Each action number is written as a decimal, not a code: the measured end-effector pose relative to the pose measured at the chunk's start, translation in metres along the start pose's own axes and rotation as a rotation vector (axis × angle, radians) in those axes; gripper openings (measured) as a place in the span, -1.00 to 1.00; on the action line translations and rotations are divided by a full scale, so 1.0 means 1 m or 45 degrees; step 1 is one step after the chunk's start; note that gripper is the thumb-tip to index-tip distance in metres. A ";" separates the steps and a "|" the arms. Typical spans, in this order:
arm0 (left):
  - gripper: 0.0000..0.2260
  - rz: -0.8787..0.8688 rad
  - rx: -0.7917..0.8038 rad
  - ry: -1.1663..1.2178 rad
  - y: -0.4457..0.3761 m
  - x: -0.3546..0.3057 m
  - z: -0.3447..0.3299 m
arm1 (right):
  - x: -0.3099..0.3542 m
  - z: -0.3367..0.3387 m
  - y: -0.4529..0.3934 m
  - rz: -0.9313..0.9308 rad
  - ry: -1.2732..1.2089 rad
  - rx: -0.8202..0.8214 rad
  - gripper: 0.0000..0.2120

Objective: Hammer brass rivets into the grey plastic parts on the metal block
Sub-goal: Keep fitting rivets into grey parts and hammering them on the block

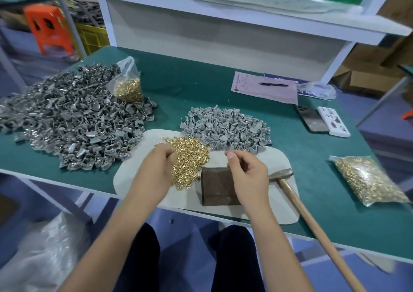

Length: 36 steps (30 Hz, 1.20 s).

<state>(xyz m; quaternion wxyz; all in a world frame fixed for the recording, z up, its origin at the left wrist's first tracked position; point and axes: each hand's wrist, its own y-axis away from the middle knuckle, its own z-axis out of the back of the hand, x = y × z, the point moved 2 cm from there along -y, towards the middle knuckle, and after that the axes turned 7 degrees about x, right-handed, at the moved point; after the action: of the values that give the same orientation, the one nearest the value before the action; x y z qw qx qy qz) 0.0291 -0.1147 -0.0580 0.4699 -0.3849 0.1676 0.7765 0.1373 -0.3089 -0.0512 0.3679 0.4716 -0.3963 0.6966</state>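
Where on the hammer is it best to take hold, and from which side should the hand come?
Probably grip the wooden handle, coming from above with the right hand, which hovers over the metal block next to it. The hammer lies flat on the table, head away from the person and bare handle slanting toward them past the table edge, with nothing on it.

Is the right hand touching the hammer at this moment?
Apart. The head view shows the right hand raised over the metal block. The hammer lies on the mat to its right, nothing gripping its handle.
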 end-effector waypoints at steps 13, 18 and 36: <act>-0.94 0.132 0.399 0.844 -0.043 -0.081 -0.068 | -0.010 0.007 -0.006 -0.110 -0.074 -0.183 -0.77; -0.81 0.218 0.528 0.779 -0.050 -0.077 -0.059 | -0.009 0.006 -0.008 -0.088 -0.138 -0.161 -0.85; -0.76 -0.224 0.573 -0.240 -0.075 -0.104 -0.098 | -0.042 0.062 0.020 0.054 0.070 -0.684 -0.94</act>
<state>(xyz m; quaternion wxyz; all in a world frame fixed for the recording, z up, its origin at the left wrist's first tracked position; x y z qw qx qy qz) 0.1639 -0.2009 -0.0350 0.6231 -0.2097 0.2577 0.7081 0.1539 -0.3786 -0.0801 0.4760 0.3295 -0.5663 0.5867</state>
